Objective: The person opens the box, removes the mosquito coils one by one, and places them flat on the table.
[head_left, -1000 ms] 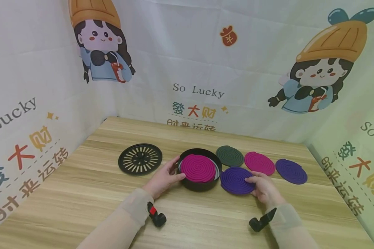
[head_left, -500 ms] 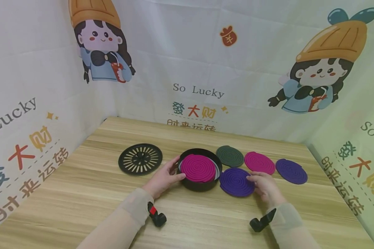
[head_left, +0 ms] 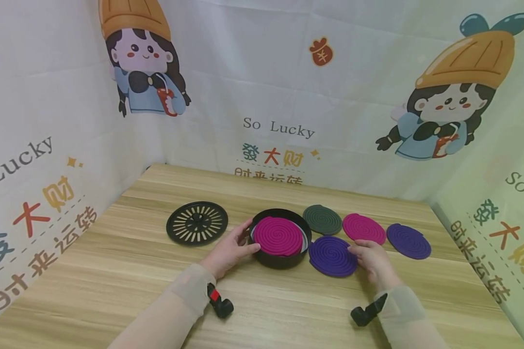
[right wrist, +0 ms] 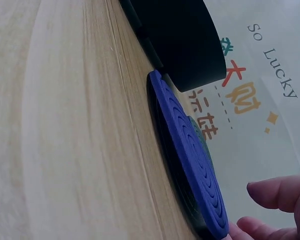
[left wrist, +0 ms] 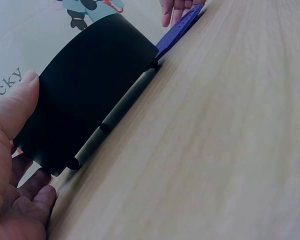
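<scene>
Left hand (head_left: pixel 229 249) grasping the round black holder (head_left: pixel 279 262), a round magenta spiral-ribbed coaster (head_left: pixel 277 236) inside; right hand (head_left: pixel 373 259) with fingers released, thumb clear, by the round purple spiral-ribbed coaster (head_left: pixel 333 256) on the wood-grain counter (head_left: pixel 288 300).

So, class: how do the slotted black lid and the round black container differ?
The slotted black lid is low and pierced; the round black container has a taller, solid-looking wall. No hand touches the lid; the left hand holds the container. Both are round and black.
</scene>
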A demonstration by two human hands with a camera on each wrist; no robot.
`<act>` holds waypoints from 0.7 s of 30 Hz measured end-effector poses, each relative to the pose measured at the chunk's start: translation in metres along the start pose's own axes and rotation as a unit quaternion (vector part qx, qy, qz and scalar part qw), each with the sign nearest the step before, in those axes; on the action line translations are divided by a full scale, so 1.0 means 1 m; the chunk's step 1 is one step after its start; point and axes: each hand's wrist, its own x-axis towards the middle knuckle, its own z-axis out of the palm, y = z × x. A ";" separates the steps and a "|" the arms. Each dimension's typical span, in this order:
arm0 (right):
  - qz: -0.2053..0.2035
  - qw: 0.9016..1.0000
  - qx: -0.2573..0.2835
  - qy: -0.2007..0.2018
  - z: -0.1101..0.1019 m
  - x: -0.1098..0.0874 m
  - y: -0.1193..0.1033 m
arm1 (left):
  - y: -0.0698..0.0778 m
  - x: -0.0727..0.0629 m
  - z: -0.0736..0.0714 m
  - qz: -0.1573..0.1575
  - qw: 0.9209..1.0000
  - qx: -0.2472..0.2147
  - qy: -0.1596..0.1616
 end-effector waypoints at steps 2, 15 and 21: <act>-0.001 1.000 -0.003 0.002 0.000 0.000 0.000 | 0.000 0.000 0.000 0.002 1.000 0.002 0.001; -0.009 1.000 0.000 -0.003 -0.001 0.001 0.002 | -0.002 0.001 0.000 0.004 1.000 -0.004 -0.001; -0.011 1.000 -0.017 -0.016 -0.004 0.001 0.000 | -0.002 0.001 0.000 0.003 1.000 -0.001 0.001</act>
